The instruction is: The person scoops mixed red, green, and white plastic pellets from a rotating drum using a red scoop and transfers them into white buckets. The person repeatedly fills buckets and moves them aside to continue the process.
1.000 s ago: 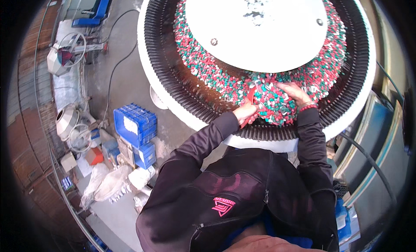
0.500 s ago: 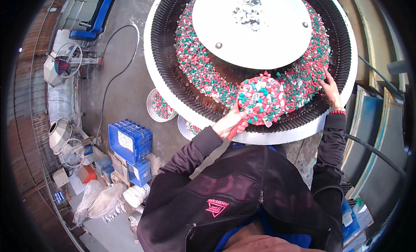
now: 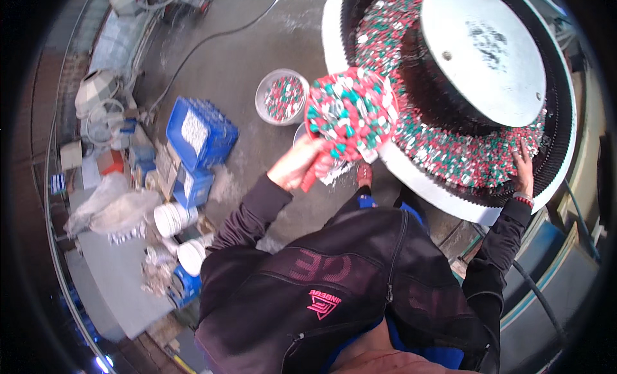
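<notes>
The person's left hand [image 3: 301, 165] is wrapped firmly around the handle of a red scoop [image 3: 310, 180], which extends just beyond that grip, heaped with red, green and white pieces [image 3: 350, 113]. In view, the scoop overlaps the white rim [image 3: 411, 181] of a large round tub. Well to the right of this grip, the right hand [image 3: 524, 171] reaches inside the tub, fingers extended and loosely spread, by a layer of similar pieces [image 3: 450, 158]; whether the fingertips touch them cannot be told. Beyond both hands, a pale metal disc [image 3: 495, 59] tops the tub's dark central column.

Past the scoop hand, a round bowl [image 3: 260, 102] containing more pieces sits on the smooth grey floor [image 3: 247, 55], crossed by a dark cable [image 3: 205, 36]. Left of that grip stand blue crates [image 3: 218, 136]; nearer the person are white buckets [image 3: 172, 221] and clear plastic bags [image 3: 125, 203].
</notes>
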{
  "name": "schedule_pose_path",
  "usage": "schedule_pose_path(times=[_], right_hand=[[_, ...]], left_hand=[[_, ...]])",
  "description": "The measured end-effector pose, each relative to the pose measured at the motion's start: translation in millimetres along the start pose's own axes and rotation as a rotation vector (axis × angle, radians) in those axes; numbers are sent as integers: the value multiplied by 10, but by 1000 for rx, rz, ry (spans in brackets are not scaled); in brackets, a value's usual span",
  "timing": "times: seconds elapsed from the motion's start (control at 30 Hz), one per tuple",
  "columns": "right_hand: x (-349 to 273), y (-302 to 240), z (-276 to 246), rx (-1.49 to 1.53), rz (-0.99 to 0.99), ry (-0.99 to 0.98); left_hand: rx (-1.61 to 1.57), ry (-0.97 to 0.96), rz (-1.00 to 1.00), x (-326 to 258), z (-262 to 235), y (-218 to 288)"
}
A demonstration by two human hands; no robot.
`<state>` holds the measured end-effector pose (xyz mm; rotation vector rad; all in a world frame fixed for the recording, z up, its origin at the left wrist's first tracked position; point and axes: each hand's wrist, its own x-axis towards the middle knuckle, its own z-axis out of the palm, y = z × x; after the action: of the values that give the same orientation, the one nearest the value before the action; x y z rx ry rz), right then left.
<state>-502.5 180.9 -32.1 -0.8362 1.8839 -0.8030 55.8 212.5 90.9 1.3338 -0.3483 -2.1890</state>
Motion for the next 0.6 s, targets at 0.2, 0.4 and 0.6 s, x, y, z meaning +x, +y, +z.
schedule_pose_path(times=[0.2,0.4,0.6], right_hand=[[-177,-23,217,-39,119,-54],[-423,5,73,-110,116,11],[-649,24,-195,-40,128,13]], left_hand=[[-55,194,147,-516,-969,-53],[352,605,498,-214,-1761,-498],[1144,1002,462,469,-2450,-1168]])
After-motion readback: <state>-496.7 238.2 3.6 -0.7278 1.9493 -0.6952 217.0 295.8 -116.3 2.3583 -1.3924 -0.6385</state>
